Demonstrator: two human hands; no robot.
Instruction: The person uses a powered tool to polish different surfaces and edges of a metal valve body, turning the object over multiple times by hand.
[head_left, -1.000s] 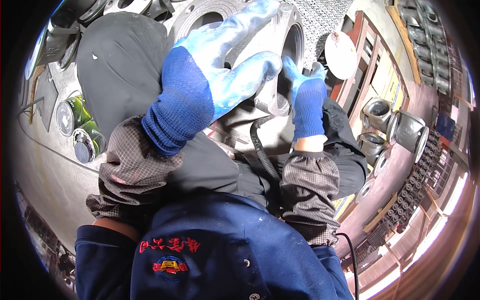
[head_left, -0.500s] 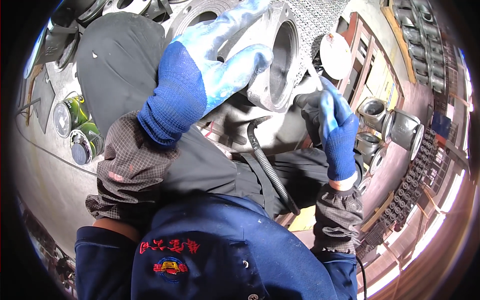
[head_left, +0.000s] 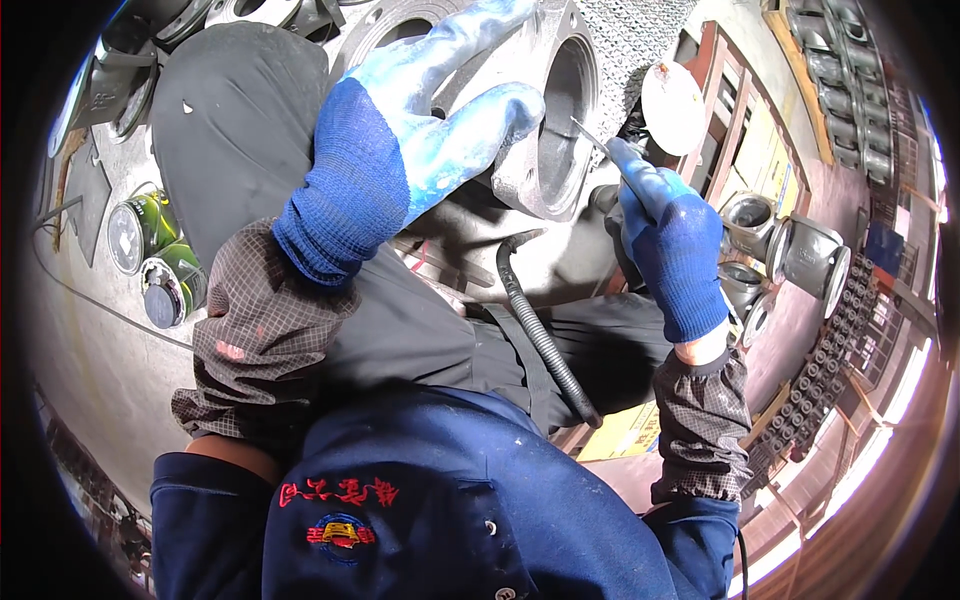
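Observation:
My left hand (head_left: 420, 135), in a blue and white coated glove, lies over a grey cast-metal valve body (head_left: 508, 165) with its fingers stretched out and the thumb apart, touching the flange. My right hand (head_left: 665, 215), in a like glove, is closed round a thin, light-coloured scraper-like tool (head_left: 592, 136). The tool's tip points left, at the round opening of the casting; whether it touches the wall I cannot tell. Just beyond my right hand is a white round disc (head_left: 672, 108) with a small brownish smear.
A black corrugated hose (head_left: 540, 335) lies across my lap. Two green cans (head_left: 172, 285) stand on the floor at left. More castings (head_left: 785, 255) sit at right, near a reddish-brown frame (head_left: 715, 95). Rows of parts (head_left: 830, 325) line the far right.
My right hand has moved from beside the white disc, turning the tool leftward to the casting's opening. My left hand has barely moved.

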